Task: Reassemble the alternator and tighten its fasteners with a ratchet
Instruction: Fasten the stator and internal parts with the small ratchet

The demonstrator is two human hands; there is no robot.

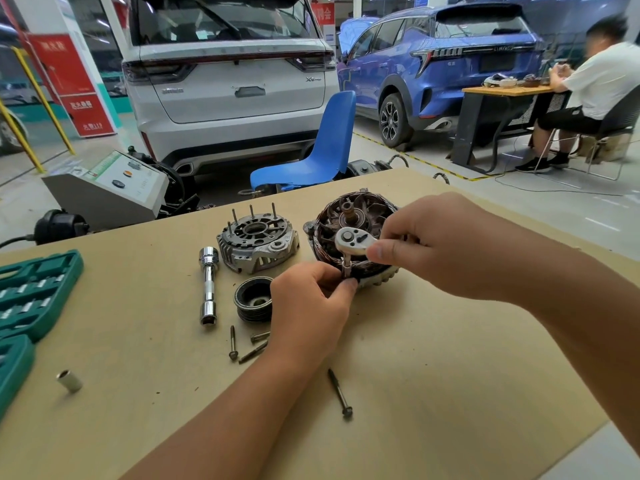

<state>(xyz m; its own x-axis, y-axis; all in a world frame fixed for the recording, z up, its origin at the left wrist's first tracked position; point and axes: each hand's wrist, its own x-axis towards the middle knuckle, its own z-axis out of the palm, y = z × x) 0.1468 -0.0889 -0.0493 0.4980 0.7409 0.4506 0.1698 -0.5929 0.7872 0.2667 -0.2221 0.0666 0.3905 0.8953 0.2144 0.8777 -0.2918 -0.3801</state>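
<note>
at stator point(353, 237) six o'clock, my left hand point(308, 306) pinches the socket; right hand point(433, 244) pinches the ratchet point(355, 241). next: seat, then turn.

I log a garage hall: pale grey floor point(540, 209) with a yellow-black line point(391, 147). Beyond the grip, a blue chair point(325, 150); behind it a white SUV point(225, 81), tailgate raised. Far right of the grip, a blue SUV point(443, 64), and a seated person point(595, 88) at a black desk point(485, 112). Far left: a grey console point(104, 188), yellow rails point(45, 102), a red sign point(72, 84).
</note>
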